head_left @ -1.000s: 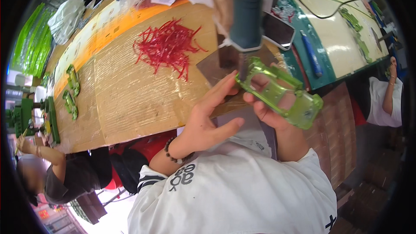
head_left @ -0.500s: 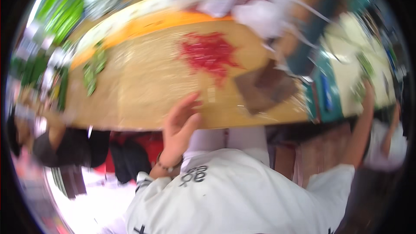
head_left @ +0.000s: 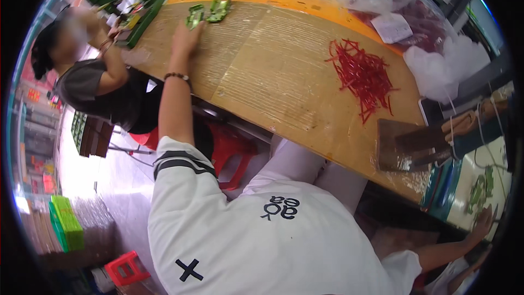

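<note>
Our right hand [head_left: 483, 224] is way down at the lower right, fingers spread flat on the pale side table [head_left: 464, 186], holding nothing. Further out, our left hand [head_left: 185, 38] is stretched across the cardboard-covered table [head_left: 273, 76], fingers loosely open, touching the nearer green plastic frame [head_left: 195, 15]; another frame [head_left: 220, 4] sits just beyond. Red strips [head_left: 363, 76] are piled well off to the right.

green plastic parts [head_left: 210, 10]: bright lime green
counter [head_left: 273, 71]: tan cardboard, finely ribbed — an orange strip along its far edge
red strips [head_left: 363, 74]: deep red, in a loose heap
bead bracelet [head_left: 177, 76]: dark brown
shirt [head_left: 262, 235]: white — black stripes on the sleeve, black cross mark
stool [head_left: 232, 150]: red
</note>
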